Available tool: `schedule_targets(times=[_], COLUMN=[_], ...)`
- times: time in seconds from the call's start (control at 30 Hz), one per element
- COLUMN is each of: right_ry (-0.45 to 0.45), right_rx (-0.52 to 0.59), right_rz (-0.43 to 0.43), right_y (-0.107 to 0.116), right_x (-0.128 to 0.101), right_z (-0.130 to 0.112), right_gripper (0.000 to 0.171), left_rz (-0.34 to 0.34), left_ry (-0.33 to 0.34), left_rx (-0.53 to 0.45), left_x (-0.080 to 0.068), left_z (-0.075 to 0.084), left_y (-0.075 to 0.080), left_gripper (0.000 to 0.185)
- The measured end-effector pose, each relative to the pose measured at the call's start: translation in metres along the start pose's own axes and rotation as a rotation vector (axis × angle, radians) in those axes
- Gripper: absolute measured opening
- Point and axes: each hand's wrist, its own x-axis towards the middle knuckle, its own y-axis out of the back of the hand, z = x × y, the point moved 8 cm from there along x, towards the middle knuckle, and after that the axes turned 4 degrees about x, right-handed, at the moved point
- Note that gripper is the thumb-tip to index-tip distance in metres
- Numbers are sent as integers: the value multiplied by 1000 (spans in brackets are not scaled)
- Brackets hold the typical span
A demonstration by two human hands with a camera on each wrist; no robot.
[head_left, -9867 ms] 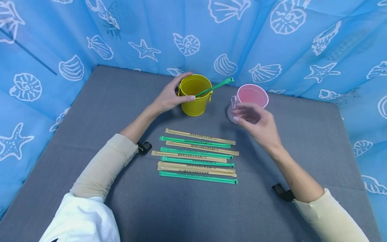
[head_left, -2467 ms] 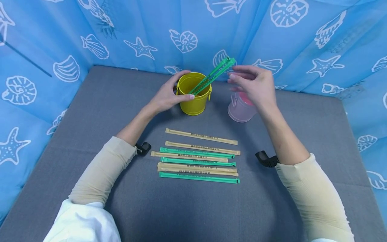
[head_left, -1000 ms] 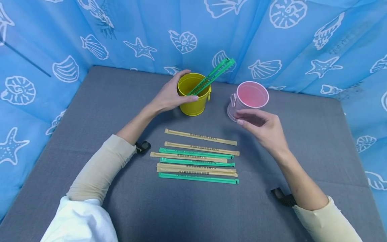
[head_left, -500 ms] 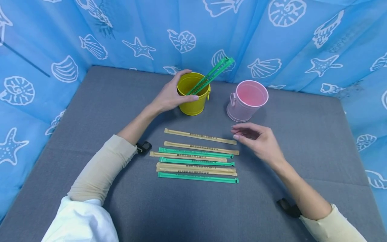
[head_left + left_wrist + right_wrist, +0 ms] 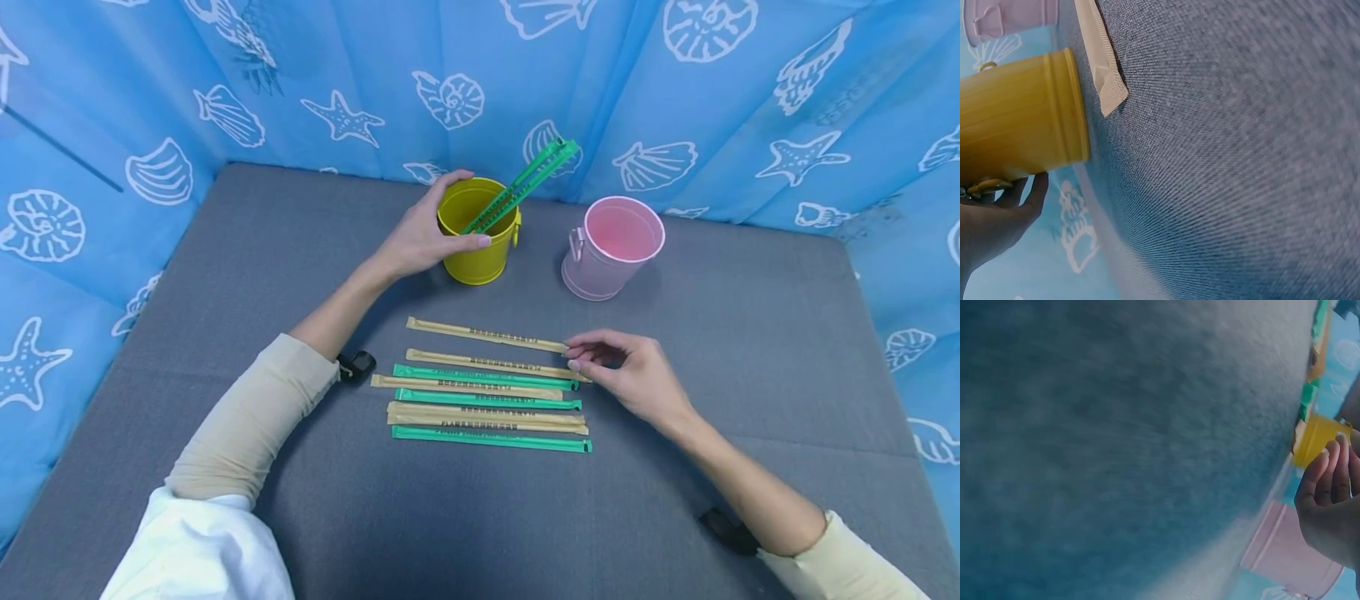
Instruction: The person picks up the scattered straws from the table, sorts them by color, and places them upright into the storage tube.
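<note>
My left hand (image 5: pixel 471 210) grips the rim of a yellow bucket (image 5: pixel 480 254) at the back of the grey mat; the bucket (image 5: pixel 1022 119) fills the left wrist view. Two green wrapped straws (image 5: pixel 525 177) lean out of it. Beside it, to the right, stands a pink bucket (image 5: pixel 609 250) with nothing visible inside. Several tan and green wrapped straws (image 5: pixel 487 400) lie in a row in front. My right hand (image 5: pixel 572 353) pinches the right end of the top tan straw (image 5: pixel 480 333), which still lies flat. The right wrist view is blurred and shows my curled fingers (image 5: pixel 1329 481).
A grey mat (image 5: pixel 750 375) covers the table, walled on three sides by a blue seashell-print curtain (image 5: pixel 675 100). Black wrist straps (image 5: pixel 356 365) show at both forearms. Bare mat lies to the left and right of the straw row.
My right hand came down from the green straws at the yellow bucket, passed the pink bucket and reached the right end of the top tan straw. The left hand stayed on the yellow bucket.
</note>
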Motion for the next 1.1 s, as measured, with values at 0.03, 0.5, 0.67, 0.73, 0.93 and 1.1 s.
schedule_targets(times=[0.03, 0.5, 0.67, 0.73, 0.93, 1.1], right_ry=[1, -20, 13, 30, 119, 158], right_rx=[-4, -68, -120, -146, -193, -231], right_rz=[-1, -26, -11, -1, 11, 1], right_y=[-1, -19, -23, -24, -27, -31], right_x=[0, -7, -8, -9, -11, -13], right_z=[0, 15, 15, 14, 11, 8], right_gripper=[20, 14, 16, 17, 19, 18], left_rz=[-3, -17, -4, 2, 6, 7], left_ry=[3, 14, 27, 30, 32, 33], left_rx=[-2, -32, -9, -2, 11, 12], left_x=[0, -1, -2, -2, -1, -1], left_z=[0, 0, -1, -1, -2, -1], left_y=[0, 0, 1, 1, 1, -1], left_gripper=[90, 90, 91, 91, 93, 93])
